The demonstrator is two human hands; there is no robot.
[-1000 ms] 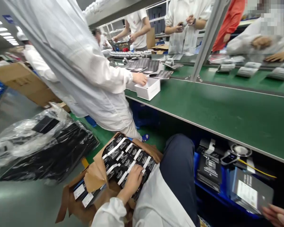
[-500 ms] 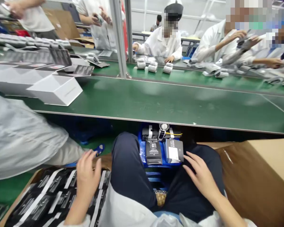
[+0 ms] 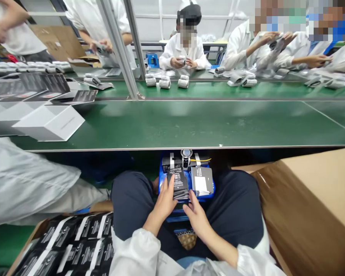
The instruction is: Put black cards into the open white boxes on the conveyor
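Observation:
A blue tray (image 3: 211, 188) sits under the table edge between my knees. It holds a stack of black printed packets (image 3: 178, 183) and a grey booklet (image 3: 201, 181) beside it. My left hand (image 3: 164, 201) grips the left side of the black stack, fingers closed along its edge. At the stack's near edge, my right hand (image 3: 197, 215) pinches its lower corner between thumb and fingers. A small round device (image 3: 186, 154) lies at the back of the tray.
The green table (image 3: 195, 122) runs across in front. White boxes (image 3: 50, 122) stand on it at left, where a co-worker's white coat (image 3: 25, 180) leans in. An open carton of black packets (image 3: 71, 245) is at lower left, a large cardboard box (image 3: 310, 207) at right. Several people work across the table.
My view has swung from the carton on the left to the tray ahead. My left hand left the carton's packets and both hands came together on the black stack in the tray.

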